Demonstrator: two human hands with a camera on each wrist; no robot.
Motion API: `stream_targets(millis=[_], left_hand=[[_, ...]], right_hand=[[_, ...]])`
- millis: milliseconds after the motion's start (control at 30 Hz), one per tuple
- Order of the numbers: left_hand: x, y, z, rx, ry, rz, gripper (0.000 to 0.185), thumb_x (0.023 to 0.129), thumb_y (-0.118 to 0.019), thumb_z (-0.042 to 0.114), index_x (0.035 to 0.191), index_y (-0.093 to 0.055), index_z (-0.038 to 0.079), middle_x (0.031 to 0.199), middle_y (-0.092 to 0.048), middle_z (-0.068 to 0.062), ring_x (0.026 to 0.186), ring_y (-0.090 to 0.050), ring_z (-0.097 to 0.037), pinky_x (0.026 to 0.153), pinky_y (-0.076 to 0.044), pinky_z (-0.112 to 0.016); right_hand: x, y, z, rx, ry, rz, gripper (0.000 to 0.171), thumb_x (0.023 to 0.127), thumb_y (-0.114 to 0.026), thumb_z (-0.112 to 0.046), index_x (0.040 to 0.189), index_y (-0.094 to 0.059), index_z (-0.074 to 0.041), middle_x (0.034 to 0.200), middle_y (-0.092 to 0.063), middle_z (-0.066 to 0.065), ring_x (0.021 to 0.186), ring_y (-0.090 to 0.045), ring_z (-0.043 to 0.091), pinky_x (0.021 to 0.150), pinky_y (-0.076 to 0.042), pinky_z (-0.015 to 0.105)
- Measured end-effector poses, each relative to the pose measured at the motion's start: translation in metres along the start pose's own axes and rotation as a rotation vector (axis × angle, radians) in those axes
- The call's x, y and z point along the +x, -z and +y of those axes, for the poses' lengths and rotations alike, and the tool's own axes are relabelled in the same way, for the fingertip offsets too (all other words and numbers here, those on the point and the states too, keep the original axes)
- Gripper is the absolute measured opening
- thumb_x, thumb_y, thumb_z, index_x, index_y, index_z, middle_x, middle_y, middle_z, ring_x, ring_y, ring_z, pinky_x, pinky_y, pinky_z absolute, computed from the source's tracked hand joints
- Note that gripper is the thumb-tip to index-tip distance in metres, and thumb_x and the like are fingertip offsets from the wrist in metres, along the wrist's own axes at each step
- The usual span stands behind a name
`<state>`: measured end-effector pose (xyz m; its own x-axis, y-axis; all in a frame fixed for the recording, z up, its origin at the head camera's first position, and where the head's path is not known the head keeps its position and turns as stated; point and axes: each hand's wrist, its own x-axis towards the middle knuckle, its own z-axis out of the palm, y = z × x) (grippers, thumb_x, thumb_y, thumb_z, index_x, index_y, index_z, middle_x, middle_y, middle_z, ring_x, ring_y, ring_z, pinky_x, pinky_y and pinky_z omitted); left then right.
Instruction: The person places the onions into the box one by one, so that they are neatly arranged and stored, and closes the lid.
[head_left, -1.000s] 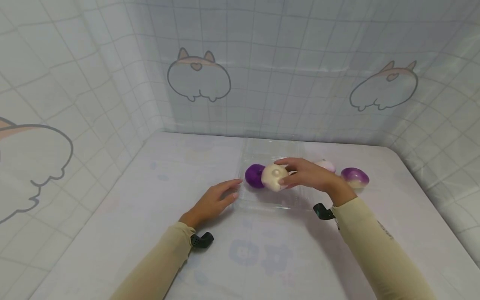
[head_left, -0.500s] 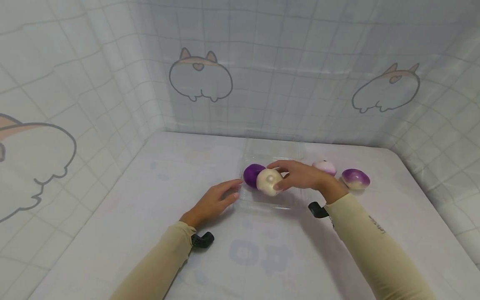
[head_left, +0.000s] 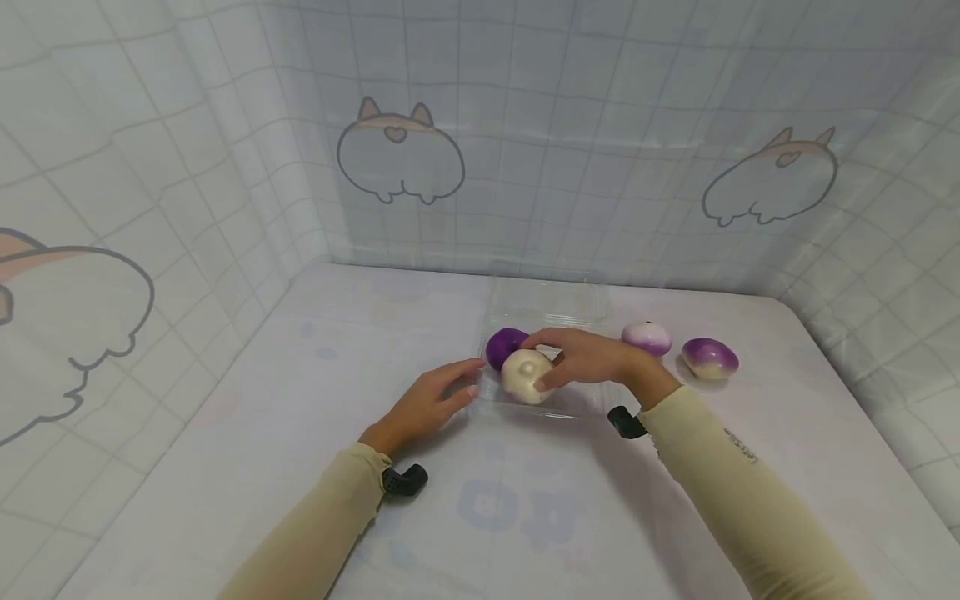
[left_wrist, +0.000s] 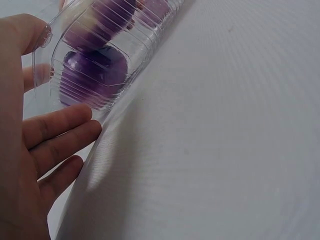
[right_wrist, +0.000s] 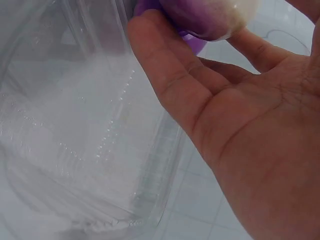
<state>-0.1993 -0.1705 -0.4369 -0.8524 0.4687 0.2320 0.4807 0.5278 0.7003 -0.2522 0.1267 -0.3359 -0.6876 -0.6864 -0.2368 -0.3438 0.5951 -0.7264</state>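
Observation:
A clear plastic box (head_left: 577, 402) stands mid-table with its lid up behind it. Inside lies a dark purple bulb (head_left: 502, 342). My right hand (head_left: 583, 357) grips a pale cream bulb (head_left: 523, 376) low in the box, right beside the purple one. The right wrist view has that bulb (right_wrist: 210, 17) between my thumb and fingers (right_wrist: 170, 75), over the box floor (right_wrist: 90, 150). My left hand (head_left: 437, 398) rests against the box's left edge. In the left wrist view its straight fingers (left_wrist: 60, 127) touch the ribbed wall (left_wrist: 135, 50), with the purple bulb (left_wrist: 92, 75) behind it.
Two white-and-purple bulbs (head_left: 647, 337) (head_left: 710, 357) lie on the table right of the box. Checked cloth walls with cartoon prints close off the back and both sides. The cloth-covered table (head_left: 337, 333) stretches left and toward me.
My right hand has carried the cream bulb left and down into the box, next to the purple bulb. The left hand has stayed at the box edge.

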Motion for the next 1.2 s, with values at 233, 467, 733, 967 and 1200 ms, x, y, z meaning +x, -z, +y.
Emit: stream_targets(millis=[233, 467, 733, 967, 1200], left_hand=[[0.000, 0.000, -0.003, -0.013, -0.049, 0.015, 0.046, 0.103, -0.057, 0.030, 0.147, -0.052, 0.015, 0.137, -0.061, -0.005, 0.130, -0.054, -0.022, 0.111, -0.039, -0.046], [-0.001, 0.000, -0.005, -0.003, -0.044, 0.017, 0.047, 0.103, -0.057, 0.030, 0.147, -0.052, 0.016, 0.137, -0.061, -0.004, 0.131, -0.053, -0.022, 0.111, -0.039, -0.047], [-0.002, -0.002, -0.006, -0.012, -0.036, 0.013, 0.047, 0.103, -0.057, 0.032, 0.147, -0.051, 0.017, 0.138, -0.060, -0.003, 0.132, -0.052, -0.021, 0.112, -0.038, -0.046], [-0.001, -0.001, -0.004, -0.009, -0.018, 0.011, 0.048, 0.103, -0.056, 0.036, 0.148, -0.051, 0.019, 0.140, -0.059, 0.000, 0.134, -0.049, -0.017, 0.114, -0.036, -0.044], [0.000, -0.001, -0.003, -0.001, -0.040, 0.020, 0.049, 0.103, -0.056, 0.036, 0.148, -0.051, 0.016, 0.142, -0.057, -0.002, 0.135, -0.049, -0.020, 0.114, -0.036, -0.045]], right_hand=[[0.006, -0.006, -0.004, 0.030, -0.014, -0.019, 0.065, 0.083, -0.082, -0.026, 0.141, -0.054, -0.018, 0.143, -0.051, 0.005, 0.103, -0.064, 0.021, 0.092, -0.051, 0.041], [0.005, -0.011, -0.001, 0.029, 0.024, -0.017, 0.065, 0.084, -0.080, -0.025, 0.142, -0.053, -0.018, 0.135, -0.056, 0.006, 0.097, -0.067, 0.019, 0.088, -0.052, 0.039], [0.002, -0.009, 0.002, 0.094, 0.048, 0.001, 0.063, 0.086, -0.077, -0.023, 0.143, -0.052, -0.018, 0.143, -0.051, 0.003, 0.114, -0.063, 0.028, 0.097, -0.051, 0.045], [0.008, -0.007, -0.003, 0.210, -0.012, 0.001, 0.057, 0.091, -0.074, -0.027, 0.143, -0.051, -0.018, 0.143, -0.047, 0.004, 0.106, -0.065, 0.024, 0.086, -0.058, 0.040], [0.013, -0.009, -0.003, 0.183, -0.002, 0.003, 0.054, 0.089, -0.076, -0.030, 0.137, -0.054, -0.019, 0.132, -0.053, 0.006, 0.108, -0.060, 0.026, 0.085, -0.058, 0.041]])
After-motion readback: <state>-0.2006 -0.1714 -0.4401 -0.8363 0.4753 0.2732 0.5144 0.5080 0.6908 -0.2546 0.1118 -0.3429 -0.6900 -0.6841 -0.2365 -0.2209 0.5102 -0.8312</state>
